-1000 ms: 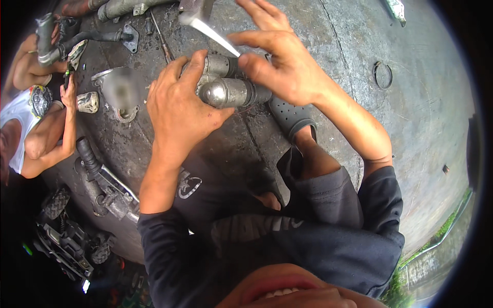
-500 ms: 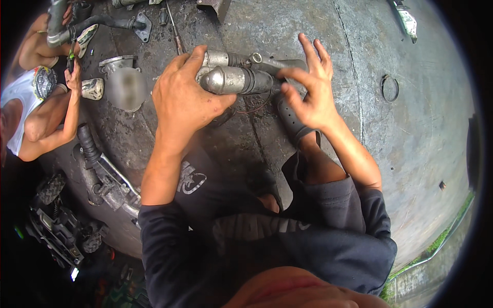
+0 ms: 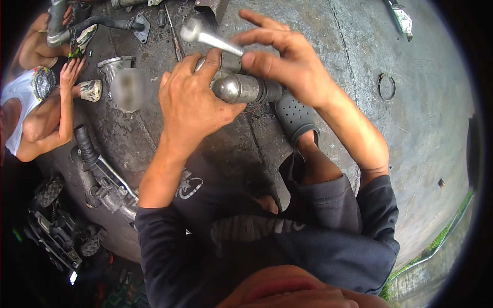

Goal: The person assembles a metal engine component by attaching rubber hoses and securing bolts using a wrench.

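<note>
My left hand (image 3: 192,102) is wrapped round a metal starter-motor-like assembly (image 3: 244,89) with two cylinders and a domed end cap, held above the floor near my right foot. My right hand (image 3: 285,66) holds a silver wrench (image 3: 215,42) between thumb and fingers, over the assembly; the wrench's head is blurred and points up and left. My right thumb and palm hide part of the assembly's right end. A long screwdriver (image 3: 177,43) lies on the floor just beyond my left hand.
A co-worker (image 3: 43,113) crouches at the left, hands on a tool. Around are a bent hose with a flange (image 3: 142,28), a metal housing (image 3: 115,64), a pipe assembly (image 3: 110,190), a wheeled machine (image 3: 56,220), a ring clamp (image 3: 386,87) and a metal bracket (image 3: 402,20).
Half a second ago my right fingers were spread with the wrench hidden; now they have swung up and left, the wrench showing above the assembly, much as a second ago.
</note>
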Motion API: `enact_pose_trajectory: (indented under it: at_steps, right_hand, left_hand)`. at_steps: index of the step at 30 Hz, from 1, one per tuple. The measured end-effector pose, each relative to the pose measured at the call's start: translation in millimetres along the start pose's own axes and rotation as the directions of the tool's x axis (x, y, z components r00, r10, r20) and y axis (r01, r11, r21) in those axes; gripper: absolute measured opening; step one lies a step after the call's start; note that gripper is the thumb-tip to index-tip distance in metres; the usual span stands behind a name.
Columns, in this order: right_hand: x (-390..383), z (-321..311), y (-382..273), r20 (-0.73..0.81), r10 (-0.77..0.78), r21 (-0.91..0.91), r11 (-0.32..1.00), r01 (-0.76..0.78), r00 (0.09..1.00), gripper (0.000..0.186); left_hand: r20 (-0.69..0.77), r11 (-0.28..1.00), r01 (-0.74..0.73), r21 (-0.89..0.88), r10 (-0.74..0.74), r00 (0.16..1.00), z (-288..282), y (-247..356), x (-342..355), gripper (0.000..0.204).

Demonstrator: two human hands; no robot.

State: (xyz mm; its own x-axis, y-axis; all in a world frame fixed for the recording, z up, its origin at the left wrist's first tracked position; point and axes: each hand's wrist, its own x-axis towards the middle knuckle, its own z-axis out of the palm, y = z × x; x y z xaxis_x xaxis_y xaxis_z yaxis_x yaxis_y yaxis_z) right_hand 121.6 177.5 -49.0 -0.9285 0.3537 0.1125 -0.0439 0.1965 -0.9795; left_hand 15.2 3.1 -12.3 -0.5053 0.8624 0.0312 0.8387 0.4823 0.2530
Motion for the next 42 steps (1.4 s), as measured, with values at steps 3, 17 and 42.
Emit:
enact_pose_trajectory:
  at_steps: [3, 17, 42]
  right_hand:
    - [-11, 7, -26, 0.076, -0.121, -0.13, 0.983, 0.13, 0.99, 0.031]
    - [-61, 5, 0, 0.02, -0.16, -0.206, 0.965, 0.161, 0.987, 0.021]
    - [12, 0, -8, 0.169, -0.142, -0.166, 0.971, 0.17, 0.975, 0.035]
  left_hand:
    - [-0.004, 0.996, -0.03, -0.085, 0.03, 1.0, 1, -8, 0, 0.087]
    - [0.0, 0.993, 0.106, -0.044, -0.106, 0.994, 3, -11, 5, 0.079]
    - [-0.001, 0.988, 0.027, -0.152, -0.028, 1.0, 6, -16, -2, 0.085]
